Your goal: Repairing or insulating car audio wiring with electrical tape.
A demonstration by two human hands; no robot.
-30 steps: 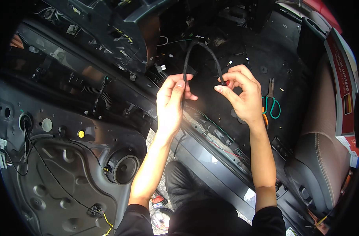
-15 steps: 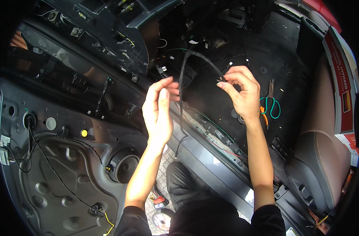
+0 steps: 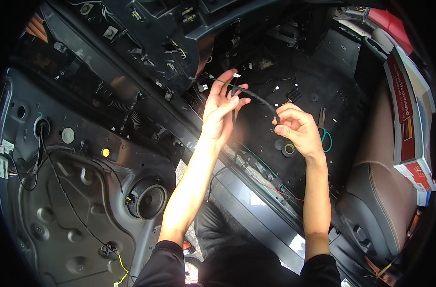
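Observation:
A black taped wiring harness (image 3: 258, 98) arches between my two hands above the car's floor. My right hand (image 3: 299, 129) pinches one end of it between thumb and fingers. At the bend, my left hand (image 3: 220, 112) has its fingers spread, and the harness passes across them close to the thumb; whether it presses on the harness is hard to tell. A thin green wire (image 3: 221, 82) runs out at the left hand's fingers. The rest of the harness hangs down behind that hand and wrist, partly hidden.
An opened door panel with a round speaker (image 3: 152, 200) stands at left. Green-handled scissors (image 3: 326, 138) and a tape roll (image 3: 288, 149) lie on the black floor (image 3: 342, 81). At right are a brown seat (image 3: 371, 153) and a red-and-white box (image 3: 403, 110). The metal sill (image 3: 256, 205) crosses before me.
My left hand has moved up and right, from beside the hanging harness to its bend. My right hand has moved slightly down, still pinching the end. The view has shifted a little.

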